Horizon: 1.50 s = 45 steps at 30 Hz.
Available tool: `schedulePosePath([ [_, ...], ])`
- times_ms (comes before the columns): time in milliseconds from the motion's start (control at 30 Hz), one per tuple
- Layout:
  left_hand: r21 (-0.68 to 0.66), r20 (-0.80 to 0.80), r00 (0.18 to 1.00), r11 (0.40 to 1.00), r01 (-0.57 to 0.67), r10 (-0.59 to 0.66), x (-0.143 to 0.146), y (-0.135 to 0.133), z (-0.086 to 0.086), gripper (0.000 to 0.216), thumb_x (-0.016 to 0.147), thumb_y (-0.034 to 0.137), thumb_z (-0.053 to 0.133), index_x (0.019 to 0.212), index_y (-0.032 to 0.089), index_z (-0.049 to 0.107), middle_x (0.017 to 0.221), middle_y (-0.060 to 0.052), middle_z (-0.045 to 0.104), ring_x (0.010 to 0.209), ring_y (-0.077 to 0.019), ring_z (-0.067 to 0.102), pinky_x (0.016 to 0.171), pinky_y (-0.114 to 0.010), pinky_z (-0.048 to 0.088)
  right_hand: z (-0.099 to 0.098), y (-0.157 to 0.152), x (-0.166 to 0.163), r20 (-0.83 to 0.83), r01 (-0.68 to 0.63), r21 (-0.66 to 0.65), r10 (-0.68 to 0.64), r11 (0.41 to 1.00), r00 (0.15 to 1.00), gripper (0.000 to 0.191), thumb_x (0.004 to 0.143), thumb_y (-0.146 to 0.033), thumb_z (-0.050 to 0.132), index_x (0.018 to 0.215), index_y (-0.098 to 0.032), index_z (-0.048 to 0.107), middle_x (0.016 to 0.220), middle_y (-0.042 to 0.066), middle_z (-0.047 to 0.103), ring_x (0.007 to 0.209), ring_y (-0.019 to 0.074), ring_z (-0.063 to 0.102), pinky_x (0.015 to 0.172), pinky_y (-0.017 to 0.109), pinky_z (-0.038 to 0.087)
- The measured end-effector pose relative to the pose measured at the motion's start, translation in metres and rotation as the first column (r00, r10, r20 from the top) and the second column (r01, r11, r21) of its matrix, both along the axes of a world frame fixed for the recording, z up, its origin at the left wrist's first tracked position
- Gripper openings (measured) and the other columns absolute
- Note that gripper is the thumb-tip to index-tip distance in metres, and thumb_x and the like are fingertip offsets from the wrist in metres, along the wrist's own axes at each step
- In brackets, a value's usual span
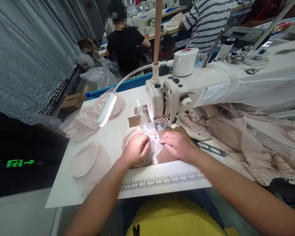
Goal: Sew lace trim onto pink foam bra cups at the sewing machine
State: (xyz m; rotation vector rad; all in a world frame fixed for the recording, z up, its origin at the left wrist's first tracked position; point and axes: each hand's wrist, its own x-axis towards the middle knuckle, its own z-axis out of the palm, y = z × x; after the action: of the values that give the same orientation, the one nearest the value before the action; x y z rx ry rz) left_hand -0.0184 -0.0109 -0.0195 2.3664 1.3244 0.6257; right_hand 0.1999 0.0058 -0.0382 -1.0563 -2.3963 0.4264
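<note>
A pale pink lace piece [154,149] lies under the needle area of the white sewing machine [154,101], lit brightly by a lamp. My left hand [137,148] rests on its left part, fingers curled and pinching the lace. At its right edge my right hand [178,146] has thumb and fingertips closed on the fabric. Both hands sit just in front of the presser foot, which is partly hidden by glare. Beneath the lace is a brown taped patch [170,157] on the table.
Lace cups [82,124] and round beige pads [86,160] lie to the left, under a gooseneck lamp [107,109]. Black-handled snips [210,147] and heaped lace fabric [248,141] are on the right. A ruler strip [162,180] runs along the front edge. Two people sit farther back.
</note>
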Motion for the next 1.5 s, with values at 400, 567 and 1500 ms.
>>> schedulePosePath([
  [400, 0.061, -0.074, 0.956, 0.955, 0.29, -0.285, -0.006, -0.001, -0.007, 0.022, 0.09, 0.022, 0.046, 0.103, 0.019, 0.064, 0.091, -0.007, 0.063, 0.085, -0.0194, 0.055, 0.077, -0.035, 0.042, 0.003, -0.043, 0.005, 0.293, -0.062, 0.115, 0.025, 0.991, 0.956, 0.031, 0.088, -0.011, 0.04, 0.105, -0.019, 0.064, 0.076, 0.004, 0.056, 0.067, 0.017, 0.04, 0.062, 0.03, 0.026],
  [567, 0.107, -0.158, 0.945, 0.947, 0.304, -0.286, 0.0, -0.006, -0.009, 0.028, 0.094, 0.026, 0.043, 0.112, 0.021, 0.064, 0.093, -0.007, 0.062, 0.084, -0.0181, 0.052, 0.077, -0.035, 0.04, -0.002, -0.045, 0.006, 0.264, -0.064, 0.12, 0.031, 0.991, 0.964, 0.032, 0.087, -0.01, 0.04, 0.108, -0.019, 0.063, 0.079, 0.004, 0.056, 0.07, 0.0176, 0.04, 0.064, 0.03, 0.027],
  [1500, 0.169, -0.315, 0.933, 0.957, 0.236, -0.174, 0.008, 0.01, -0.011, 0.037, 0.092, 0.018, 0.036, 0.123, 0.012, 0.055, 0.131, -0.012, 0.055, 0.092, -0.0232, 0.056, 0.081, -0.041, 0.048, -0.003, -0.04, 0.0, 0.235, 0.012, 0.165, -0.051, 0.986, 0.971, 0.028, 0.085, -0.006, 0.039, 0.09, -0.015, 0.065, 0.073, 0.005, 0.052, 0.067, 0.0179, 0.039, 0.063, 0.029, 0.03],
])
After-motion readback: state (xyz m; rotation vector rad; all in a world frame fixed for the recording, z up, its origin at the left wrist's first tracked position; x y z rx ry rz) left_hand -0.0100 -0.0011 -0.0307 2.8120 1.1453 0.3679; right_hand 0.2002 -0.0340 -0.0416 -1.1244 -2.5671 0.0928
